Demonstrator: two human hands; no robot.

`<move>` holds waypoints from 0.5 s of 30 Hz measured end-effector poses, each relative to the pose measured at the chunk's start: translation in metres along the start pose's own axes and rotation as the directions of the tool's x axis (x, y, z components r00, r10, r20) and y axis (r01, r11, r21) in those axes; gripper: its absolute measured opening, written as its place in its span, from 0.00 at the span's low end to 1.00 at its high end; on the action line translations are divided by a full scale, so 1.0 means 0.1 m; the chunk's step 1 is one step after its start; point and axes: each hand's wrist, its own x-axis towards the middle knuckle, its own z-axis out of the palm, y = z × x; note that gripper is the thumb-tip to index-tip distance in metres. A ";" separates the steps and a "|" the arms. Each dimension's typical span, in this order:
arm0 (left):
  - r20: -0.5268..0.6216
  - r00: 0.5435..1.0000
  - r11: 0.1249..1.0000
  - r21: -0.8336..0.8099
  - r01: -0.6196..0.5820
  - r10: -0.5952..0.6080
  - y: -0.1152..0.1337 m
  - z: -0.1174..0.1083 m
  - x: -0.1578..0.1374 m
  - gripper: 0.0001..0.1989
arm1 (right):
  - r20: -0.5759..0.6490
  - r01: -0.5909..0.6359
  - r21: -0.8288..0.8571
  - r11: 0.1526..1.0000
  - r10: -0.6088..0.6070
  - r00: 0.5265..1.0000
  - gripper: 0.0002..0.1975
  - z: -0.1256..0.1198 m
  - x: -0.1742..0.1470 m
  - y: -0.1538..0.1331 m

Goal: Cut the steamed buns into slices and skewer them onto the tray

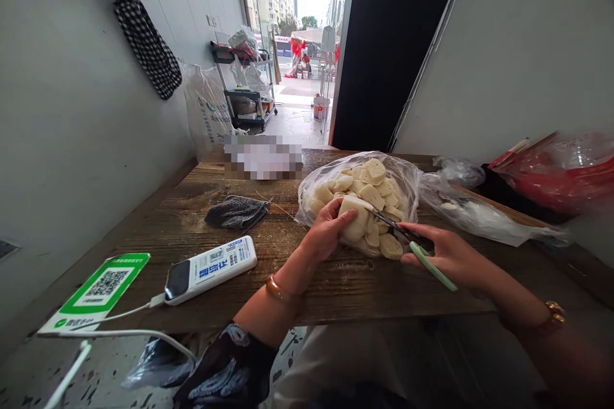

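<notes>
My left hand (327,229) grips a pale, smooth, rounded block of food (355,220) over the near left side of an open clear plastic bag (311,186). Closed around the handles of a pair of scissors (432,266), one of them light green, is my right hand (439,252). The dark scissor blades point left and touch the pale block near its upper right edge. Many cut, round pale slices (373,195) fill the bag, and one slice (391,246) lies at its near edge. I cannot tell exactly what food this is.
On the wooden table (288,287), a grey cloth (237,212) and a white power bank (211,270) with a cable lie to the left, beside a green QR code card (98,291). More plastic bags (494,217) lie to the right. A cart (244,86) stands by the doorway.
</notes>
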 end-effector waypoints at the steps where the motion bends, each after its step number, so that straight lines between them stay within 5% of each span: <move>1: 0.003 1.000 1.000 -0.004 0.001 -0.001 0.00 0.00 0.00 0.25 | 0.001 0.001 -0.002 1.000 -0.001 1.000 0.37 0.00 0.00 0.00; 15: 0.009 1.000 1.000 -0.017 -0.001 0.001 0.02 -0.02 0.00 0.24 | 0.014 -0.006 -0.016 1.000 0.006 1.000 0.38 0.01 0.02 -0.02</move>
